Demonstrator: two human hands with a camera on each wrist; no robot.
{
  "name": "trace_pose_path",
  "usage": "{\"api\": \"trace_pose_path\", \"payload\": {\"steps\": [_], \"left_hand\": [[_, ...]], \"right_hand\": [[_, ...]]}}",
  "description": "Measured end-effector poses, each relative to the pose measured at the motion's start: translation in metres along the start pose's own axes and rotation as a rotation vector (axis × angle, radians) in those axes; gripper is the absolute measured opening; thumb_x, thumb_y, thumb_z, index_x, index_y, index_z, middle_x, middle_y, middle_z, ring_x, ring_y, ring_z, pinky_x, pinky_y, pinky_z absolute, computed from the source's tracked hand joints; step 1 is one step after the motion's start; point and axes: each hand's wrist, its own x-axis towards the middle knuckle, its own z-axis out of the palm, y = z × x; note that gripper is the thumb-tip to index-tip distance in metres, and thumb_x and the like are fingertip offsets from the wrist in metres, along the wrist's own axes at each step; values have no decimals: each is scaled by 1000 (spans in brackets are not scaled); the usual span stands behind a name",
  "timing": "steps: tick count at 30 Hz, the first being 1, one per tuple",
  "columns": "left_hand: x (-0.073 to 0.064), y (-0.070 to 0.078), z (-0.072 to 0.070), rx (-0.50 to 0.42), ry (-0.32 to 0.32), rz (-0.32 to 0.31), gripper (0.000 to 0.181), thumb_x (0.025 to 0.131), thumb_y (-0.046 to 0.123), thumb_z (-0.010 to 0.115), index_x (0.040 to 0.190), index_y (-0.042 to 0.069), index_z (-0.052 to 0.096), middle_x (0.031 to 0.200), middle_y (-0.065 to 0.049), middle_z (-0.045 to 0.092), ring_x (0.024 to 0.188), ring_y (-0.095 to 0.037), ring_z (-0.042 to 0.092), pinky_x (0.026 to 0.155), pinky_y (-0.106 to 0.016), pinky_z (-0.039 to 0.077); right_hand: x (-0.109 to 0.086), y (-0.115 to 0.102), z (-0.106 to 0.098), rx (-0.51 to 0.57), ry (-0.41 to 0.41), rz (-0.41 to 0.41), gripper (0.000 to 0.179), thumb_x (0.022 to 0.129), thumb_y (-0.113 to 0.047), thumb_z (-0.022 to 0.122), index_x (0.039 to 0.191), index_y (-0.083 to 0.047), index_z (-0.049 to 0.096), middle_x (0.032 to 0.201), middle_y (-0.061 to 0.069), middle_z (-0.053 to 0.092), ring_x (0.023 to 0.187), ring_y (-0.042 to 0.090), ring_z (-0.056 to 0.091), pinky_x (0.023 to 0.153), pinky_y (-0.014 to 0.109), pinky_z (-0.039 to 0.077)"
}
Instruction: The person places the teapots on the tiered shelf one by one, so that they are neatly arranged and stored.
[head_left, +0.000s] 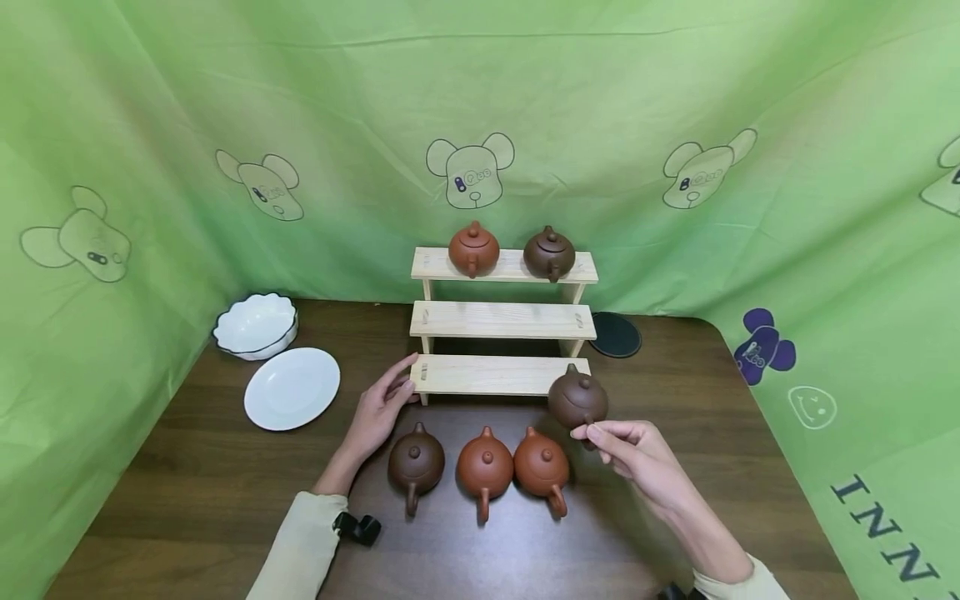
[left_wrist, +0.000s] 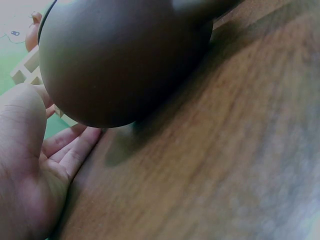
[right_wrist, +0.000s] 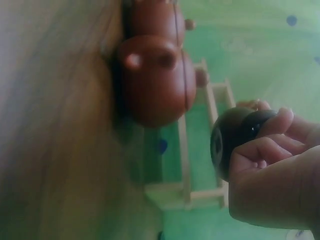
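Note:
My right hand (head_left: 637,458) pinches the handle of a dark brown teapot (head_left: 577,398), held up over the right end of the lowest step of a pale wooden three-step stand (head_left: 487,375). The same dark teapot (right_wrist: 232,140) shows in the right wrist view, partly covered by fingers. At the stand's lower left end, my left hand (head_left: 381,412) touches the edge with fairly straight fingers. Nearest to that wrist on the table is another dark brown teapot (head_left: 416,462). Two reddish-brown teapots, one in the middle (head_left: 484,468) and one at right (head_left: 542,467), sit close together.
On the top step stand a reddish teapot (head_left: 474,250) and a dark teapot (head_left: 549,253). A white scalloped bowl (head_left: 257,325) and a white plate (head_left: 292,388) lie at left. A black round coaster (head_left: 617,335) lies right of the stand. Green cloth (head_left: 360,167) hangs around the table.

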Motion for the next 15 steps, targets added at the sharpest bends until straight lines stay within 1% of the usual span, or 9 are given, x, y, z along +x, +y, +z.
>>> {"api": "trace_pose_path", "payload": {"steps": [2,5,8,9,10,12,13,14,15], "left_hand": [[1,-2,0,-5,1,11,48,117,16,60,165,11,55,162,-21,57,133,-25,68,104,-30,65],[2,-9,-1,-17,3,64,48,117,18,61,164,10,56,161,-23,57,132,-23,70,101,-29,66],[4,-19,-3,-20,1,114,48,117,22,62,163,13,57,159,-21,60,130,-18,71,98,-27,67],[4,-22,-3,-18,3,118,48,116,24,63,163,14,58,159,-21,60,129,-17,71,97,-27,67],[4,-23,-4,-14,2,112,48,116,25,63,163,15,58,159,-21,60,129,-17,71,98,-27,67],[4,-20,-3,1,-1,87,48,117,24,62,164,15,57,160,-21,59,130,-19,71,99,-28,66],[3,-18,-3,8,1,72,48,117,24,61,164,15,57,160,-21,59,130,-19,71,99,-27,66],[2,-12,-2,13,2,61,48,117,21,61,164,12,56,160,-24,58,130,-21,71,100,-29,66],[2,-7,-1,14,3,41,48,117,21,61,165,12,56,161,-24,57,130,-20,70,101,-29,66]], "right_hand": [[5,-5,4,-5,-6,-3,22,112,-10,66,109,-12,87,71,-11,54,55,7,25,47,41,9],[12,-11,11,-11,-13,-6,20,112,-12,67,110,-7,86,71,-10,54,54,5,26,48,41,9],[21,-17,19,-16,-14,0,20,111,-12,68,113,-2,85,71,-9,54,54,4,28,47,36,10],[24,-19,22,-21,-14,4,20,111,-13,68,114,0,84,70,-8,54,53,4,28,47,33,12],[27,-22,24,-25,-14,12,21,111,-14,69,115,1,83,70,-8,54,53,3,29,47,30,14],[32,-26,30,-31,-16,25,24,111,-15,70,117,4,82,70,-7,55,53,3,30,47,24,19],[34,-29,32,-33,-22,27,26,111,-15,70,118,7,81,70,-7,55,54,3,31,48,22,20],[36,-32,35,-32,-29,27,28,111,-15,70,119,9,80,71,-7,56,56,3,34,49,20,22],[39,-34,38,-30,-34,27,29,111,-15,70,120,11,79,72,-6,56,57,3,35,50,19,23]]}}
